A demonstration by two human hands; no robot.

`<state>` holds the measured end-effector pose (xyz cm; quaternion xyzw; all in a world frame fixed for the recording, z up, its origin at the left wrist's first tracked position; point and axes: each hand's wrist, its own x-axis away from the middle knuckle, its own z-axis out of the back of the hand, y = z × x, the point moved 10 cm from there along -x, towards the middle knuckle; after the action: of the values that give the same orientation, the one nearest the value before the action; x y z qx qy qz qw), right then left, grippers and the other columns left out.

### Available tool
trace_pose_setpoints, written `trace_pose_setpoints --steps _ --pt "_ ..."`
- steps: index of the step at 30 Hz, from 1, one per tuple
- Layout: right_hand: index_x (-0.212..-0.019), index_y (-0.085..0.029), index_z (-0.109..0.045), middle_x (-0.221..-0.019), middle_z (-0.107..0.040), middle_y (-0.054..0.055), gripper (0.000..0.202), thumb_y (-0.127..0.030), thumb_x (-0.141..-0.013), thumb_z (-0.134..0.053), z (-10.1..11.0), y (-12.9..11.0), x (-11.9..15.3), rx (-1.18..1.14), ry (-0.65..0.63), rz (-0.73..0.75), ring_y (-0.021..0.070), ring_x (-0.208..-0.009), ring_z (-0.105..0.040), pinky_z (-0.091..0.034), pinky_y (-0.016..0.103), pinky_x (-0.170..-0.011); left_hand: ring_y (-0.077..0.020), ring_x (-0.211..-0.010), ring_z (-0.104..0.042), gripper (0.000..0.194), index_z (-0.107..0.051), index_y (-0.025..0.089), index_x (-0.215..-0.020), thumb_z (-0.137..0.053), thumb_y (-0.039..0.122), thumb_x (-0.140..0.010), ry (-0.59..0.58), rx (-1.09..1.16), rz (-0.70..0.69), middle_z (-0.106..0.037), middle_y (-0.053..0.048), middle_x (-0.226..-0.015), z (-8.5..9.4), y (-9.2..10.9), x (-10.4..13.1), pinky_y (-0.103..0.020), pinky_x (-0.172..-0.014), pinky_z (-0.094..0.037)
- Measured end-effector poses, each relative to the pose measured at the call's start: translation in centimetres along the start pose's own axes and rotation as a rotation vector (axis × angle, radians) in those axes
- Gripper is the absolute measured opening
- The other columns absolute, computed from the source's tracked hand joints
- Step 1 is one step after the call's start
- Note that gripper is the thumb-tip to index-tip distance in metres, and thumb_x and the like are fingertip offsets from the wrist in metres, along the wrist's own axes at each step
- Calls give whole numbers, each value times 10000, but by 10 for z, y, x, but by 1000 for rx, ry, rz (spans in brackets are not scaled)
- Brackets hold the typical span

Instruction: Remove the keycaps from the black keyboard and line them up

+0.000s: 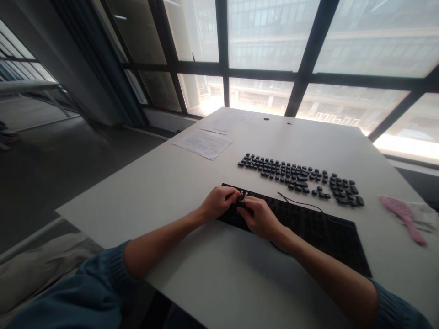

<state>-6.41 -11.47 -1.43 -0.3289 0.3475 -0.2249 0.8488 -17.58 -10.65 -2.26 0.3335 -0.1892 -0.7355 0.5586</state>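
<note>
A black keyboard base (308, 224) lies at a slant on the table, most of its keycaps off. Over its left end my hands meet. My left hand (219, 201) is closed, thumb and fingers pinched at a small dark object with light, shiny tips (243, 194). Close against it, my right hand (260, 215) is also closed, its fingers curled round the lower part of the same object. The fingers hide much of it, so its exact kind is unclear. Beyond the base, loose black keycaps (284, 171) stand in rows like a keyboard layout.
A thin black cable (302, 203) curves behind the base. To the right lies a pink hairbrush (403, 214) beside a crumpled pale wrapper (423, 214). Printed sheets (204, 144) rest at the far left of the white table (144, 183). Large windows stand behind.
</note>
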Motion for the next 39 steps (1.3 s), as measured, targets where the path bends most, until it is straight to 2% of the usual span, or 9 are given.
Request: trace_pose_setpoints --steps 3,6,8,12,16,22,28,32,39 --pt "-760 -183 -586 -821 -602 53 164 -159 -917 -543 -2 -6 5 -11 -3 74 168 -731 -568 -442 280 -687 -146 -728 -629 206 -697 181 -970 -515 223 -882 -142 13 -25 -703 -13 -821 1 9 1 -237 -709 -464" --pt "-840 -183 -620 -866 -623 69 140 -166 -939 -522 -2 -5 7 -34 -9 95 178 -770 -594 -471 292 -719 -150 -764 -622 279 -651 189 -1092 -580 193 -822 -341 34 -61 -689 -13 -885 -2 21 8 -239 -705 -475" --pt "-868 -182 -633 -868 -628 69 138 -166 -943 -518 -1 -2 7 -43 -3 81 178 -765 -597 -477 296 -717 -166 -818 -616 276 -645 188 -1084 -637 240 -813 -388 23 -85 -678 -27 -934 -2 25 10 -255 -729 -479" --pt "-876 -184 -639 -863 -629 57 127 -162 -938 -530 2 0 5 -71 25 79 174 -762 -598 -476 295 -714 -196 -875 -592 214 -685 187 -905 -750 345 -776 -313 -82 -170 -653 -39 -910 -7 27 9 -293 -782 -467" --pt "-827 -185 -620 -829 -617 41 145 -168 -940 -532 8 -1 3 -102 70 89 163 -738 -577 -464 283 -695 -195 -908 -584 157 -679 190 -839 -695 346 -844 -235 -99 -236 -645 -45 -917 -16 25 13 -294 -805 -469" --pt "-707 -189 -540 -706 -546 8 221 -184 -928 -552 22 2 4 -121 188 56 147 -652 -506 -419 271 -628 -170 -876 -586 131 -644 191 -938 -589 309 -924 -147 -59 -232 -619 -51 -981 -17 27 17 -286 -791 -481" --pt "-735 -185 -539 -712 -544 6 196 -188 -930 -540 30 7 3 -108 266 5 152 -669 -500 -391 270 -631 -188 -937 -581 136 -615 200 -1016 -553 294 -941 -62 -28 -211 -613 -61 -1011 -11 27 12 -313 -845 -483" --pt "-792 -181 -564 -756 -581 9 165 -203 -949 -516 29 10 2 -103 236 -49 150 -684 -512 -391 264 -652 -174 -863 -588 136 -603 196 -992 -542 308 -949 2 -22 -136 -629 -36 -934 -5 18 10 -299 -796 -483" --pt "-837 -180 -603 -818 -629 21 148 -203 -950 -510 28 13 0 -159 230 -54 158 -733 -551 -424 266 -700 -170 -843 -597 174 -598 198 -1027 -642 273 -876 -37 13 -134 -634 -35 -956 -6 22 8 -288 -762 -495"
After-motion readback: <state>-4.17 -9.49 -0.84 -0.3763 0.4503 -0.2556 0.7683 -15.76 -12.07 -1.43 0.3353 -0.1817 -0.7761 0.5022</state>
